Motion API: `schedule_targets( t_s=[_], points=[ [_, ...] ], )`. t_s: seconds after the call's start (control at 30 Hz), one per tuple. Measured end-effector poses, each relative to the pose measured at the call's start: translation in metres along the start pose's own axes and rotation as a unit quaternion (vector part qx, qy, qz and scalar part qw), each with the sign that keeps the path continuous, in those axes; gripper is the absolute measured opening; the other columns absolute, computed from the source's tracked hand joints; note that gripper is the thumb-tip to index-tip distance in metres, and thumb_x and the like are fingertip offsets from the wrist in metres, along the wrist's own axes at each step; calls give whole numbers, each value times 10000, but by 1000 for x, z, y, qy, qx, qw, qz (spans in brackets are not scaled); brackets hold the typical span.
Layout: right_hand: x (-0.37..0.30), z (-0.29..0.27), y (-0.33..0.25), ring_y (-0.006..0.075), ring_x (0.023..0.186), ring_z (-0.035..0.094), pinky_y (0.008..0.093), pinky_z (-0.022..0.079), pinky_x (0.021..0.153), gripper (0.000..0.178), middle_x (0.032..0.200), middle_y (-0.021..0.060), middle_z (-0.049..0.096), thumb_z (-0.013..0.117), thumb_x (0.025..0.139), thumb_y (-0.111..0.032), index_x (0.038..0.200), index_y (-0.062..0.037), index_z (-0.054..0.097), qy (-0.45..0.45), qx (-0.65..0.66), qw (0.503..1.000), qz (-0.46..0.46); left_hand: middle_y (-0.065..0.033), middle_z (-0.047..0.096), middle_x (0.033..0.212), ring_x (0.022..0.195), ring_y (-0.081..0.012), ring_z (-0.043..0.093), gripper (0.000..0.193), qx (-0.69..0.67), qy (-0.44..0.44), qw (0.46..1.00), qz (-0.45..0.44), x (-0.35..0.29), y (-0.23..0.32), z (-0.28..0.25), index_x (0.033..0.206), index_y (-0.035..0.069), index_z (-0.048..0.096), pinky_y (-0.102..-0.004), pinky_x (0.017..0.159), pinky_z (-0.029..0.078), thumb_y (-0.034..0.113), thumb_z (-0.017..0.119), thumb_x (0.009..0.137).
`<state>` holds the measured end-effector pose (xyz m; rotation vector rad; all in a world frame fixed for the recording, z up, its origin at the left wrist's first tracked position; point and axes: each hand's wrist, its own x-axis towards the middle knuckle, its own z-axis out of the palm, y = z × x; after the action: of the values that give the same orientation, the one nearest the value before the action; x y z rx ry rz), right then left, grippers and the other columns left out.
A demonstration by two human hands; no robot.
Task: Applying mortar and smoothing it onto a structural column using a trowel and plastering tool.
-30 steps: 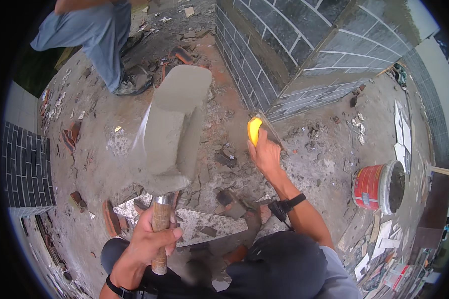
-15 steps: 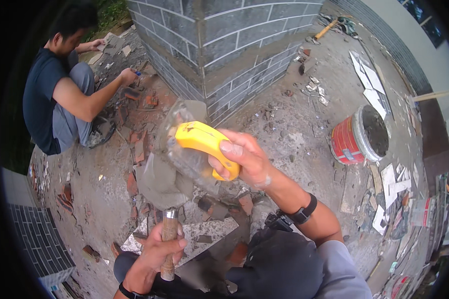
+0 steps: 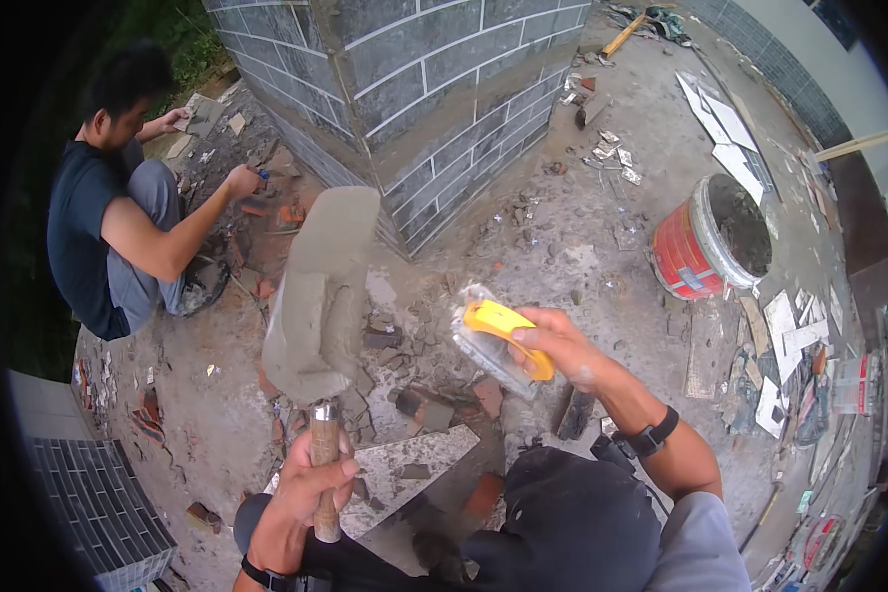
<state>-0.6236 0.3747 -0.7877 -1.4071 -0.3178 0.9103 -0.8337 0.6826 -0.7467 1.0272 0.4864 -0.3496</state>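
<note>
My left hand (image 3: 306,493) keeps its closed grip on the wooden handle of the mortar-loaded trowel (image 3: 318,286), upright near left. My right hand (image 3: 553,345) has lowered the yellow-handled float (image 3: 493,340) off the blade, still clasped. Rubble-strewn ground (image 3: 562,247); grey brick wall (image 3: 414,89) far; red bucket (image 3: 710,242) right.

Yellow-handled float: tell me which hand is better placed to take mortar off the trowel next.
Right, probably. The right hand already grips the yellow-handled float, beside the mortar-coated trowel. The left hand is occupied gripping the trowel's wooden handle.
</note>
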Motion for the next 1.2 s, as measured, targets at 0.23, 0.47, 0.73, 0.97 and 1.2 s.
schedule_targets(
  t_s=[0.23,0.47,0.73,0.97,1.2],
  points=[
    [-28,-9,11,119,795,585,276,459,723,328,886,21,620,575,946,-305,1108,-20,564,-56,-48,997,31,-44,529,661,445,-139,513,258,49,3,999,-13,10,-6,-3,951,46,505,-266,393,392,33,706,789],
    [-70,-8,1,286,808,626,374,483,731,386,875,93,617,698,863,-267,1143,-44,554,183,-343,919,-70,-44,533,671,452,-143,518,251,61,-29,997,-43,21,-8,1,958,45,505,-268,403,394,13,696,798],
    [-99,-16,-2,274,827,664,339,510,724,397,974,125,659,775,790,-244,1080,-40,598,288,-318,896,-111,-46,532,693,455,-137,519,252,43,-83,993,-65,37,-16,8,967,43,504,-263,402,403,8,693,804],
    [-111,-26,6,246,791,670,320,511,696,375,921,94,671,805,764,-259,1015,-55,614,243,-397,852,-240,-40,532,704,459,-128,516,239,71,-96,990,-75,48,-18,19,961,43,506,-256,407,403,11,693,814],
    [-107,-17,-3,267,792,650,332,501,674,338,908,95,653,796,748,-182,1012,-56,627,223,-362,888,-179,-29,519,673,462,-122,510,231,101,-100,987,-80,51,-22,10,939,40,509,-257,413,403,29,704,815]
  ],
)
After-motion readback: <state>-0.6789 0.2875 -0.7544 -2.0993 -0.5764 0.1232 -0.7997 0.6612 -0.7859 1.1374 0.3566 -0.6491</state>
